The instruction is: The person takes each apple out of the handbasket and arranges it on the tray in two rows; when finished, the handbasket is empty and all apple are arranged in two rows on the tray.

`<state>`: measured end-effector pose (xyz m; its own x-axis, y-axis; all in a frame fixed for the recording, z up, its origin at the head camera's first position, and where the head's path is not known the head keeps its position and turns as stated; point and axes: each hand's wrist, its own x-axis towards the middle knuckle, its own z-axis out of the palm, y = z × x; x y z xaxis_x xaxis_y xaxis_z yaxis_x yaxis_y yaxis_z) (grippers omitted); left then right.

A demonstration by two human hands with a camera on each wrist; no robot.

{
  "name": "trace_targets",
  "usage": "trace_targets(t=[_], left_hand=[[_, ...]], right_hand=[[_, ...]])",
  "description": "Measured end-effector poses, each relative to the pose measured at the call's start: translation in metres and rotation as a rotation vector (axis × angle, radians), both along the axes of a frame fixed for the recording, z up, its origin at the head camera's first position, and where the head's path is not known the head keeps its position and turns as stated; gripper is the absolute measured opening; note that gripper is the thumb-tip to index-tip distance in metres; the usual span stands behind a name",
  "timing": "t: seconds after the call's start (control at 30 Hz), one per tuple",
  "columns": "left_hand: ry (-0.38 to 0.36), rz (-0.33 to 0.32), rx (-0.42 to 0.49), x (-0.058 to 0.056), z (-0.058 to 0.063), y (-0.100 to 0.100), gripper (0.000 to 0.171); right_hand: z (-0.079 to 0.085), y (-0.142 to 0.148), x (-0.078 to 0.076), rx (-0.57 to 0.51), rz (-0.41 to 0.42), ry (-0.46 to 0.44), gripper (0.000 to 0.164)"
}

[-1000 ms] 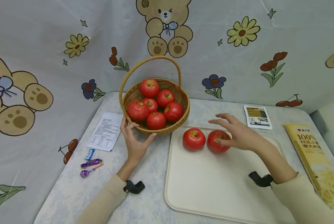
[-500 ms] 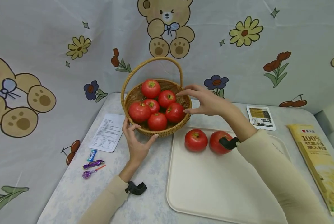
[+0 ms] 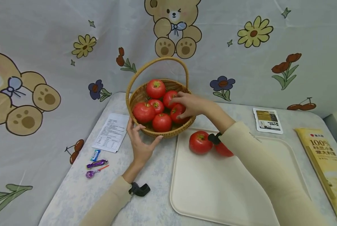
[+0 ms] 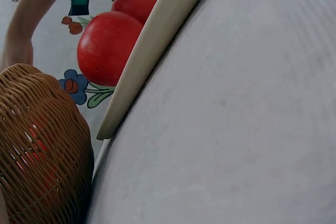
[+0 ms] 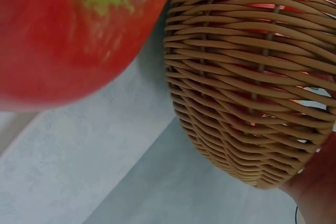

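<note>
A wicker basket [image 3: 172,134] with a tall handle holds several red apples [image 3: 144,112]. At its front left, my left hand [image 3: 141,150] holds the basket, fingers at the rim and thumb under the front. My right hand [image 3: 194,105] reaches over the right rim, its fingers and thumb round the rightmost apple [image 3: 176,113], which it partly covers. On a cream tray [image 3: 202,188] lie two more apples: one [image 3: 200,142] in plain sight, the other [image 3: 224,150] partly behind the right sleeve. In the right wrist view, an apple [image 5: 79,40] looms close beside the basket [image 5: 247,77].
Left of the basket lie a printed sheet [image 3: 111,133], a small blue packet [image 3: 95,155], a purple-wrapped candy [image 3: 97,164] and a lollipop [image 3: 90,174]. A white pouch [image 3: 268,121] and a yellow pasta package [image 3: 325,169] lie right. A patterned cloth [image 3: 213,40] hangs behind.
My right hand has moved from above the right apple on the tray, left and up to the basket, where its fingers have come round an apple. My left hand stays at the basket.
</note>
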<state>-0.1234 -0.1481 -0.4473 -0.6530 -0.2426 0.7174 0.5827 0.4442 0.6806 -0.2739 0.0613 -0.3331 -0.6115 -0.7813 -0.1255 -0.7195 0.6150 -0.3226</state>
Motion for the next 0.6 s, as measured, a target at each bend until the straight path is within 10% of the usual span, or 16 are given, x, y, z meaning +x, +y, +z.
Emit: trace_targets(t=[0.6], left_hand=[[-0.041,0.059,-0.064,-0.013,-0.031,-0.008,0.071]], right_hand=[[-0.012,-0.007,-0.005,0.078,0.030,-0.050,0.045]])
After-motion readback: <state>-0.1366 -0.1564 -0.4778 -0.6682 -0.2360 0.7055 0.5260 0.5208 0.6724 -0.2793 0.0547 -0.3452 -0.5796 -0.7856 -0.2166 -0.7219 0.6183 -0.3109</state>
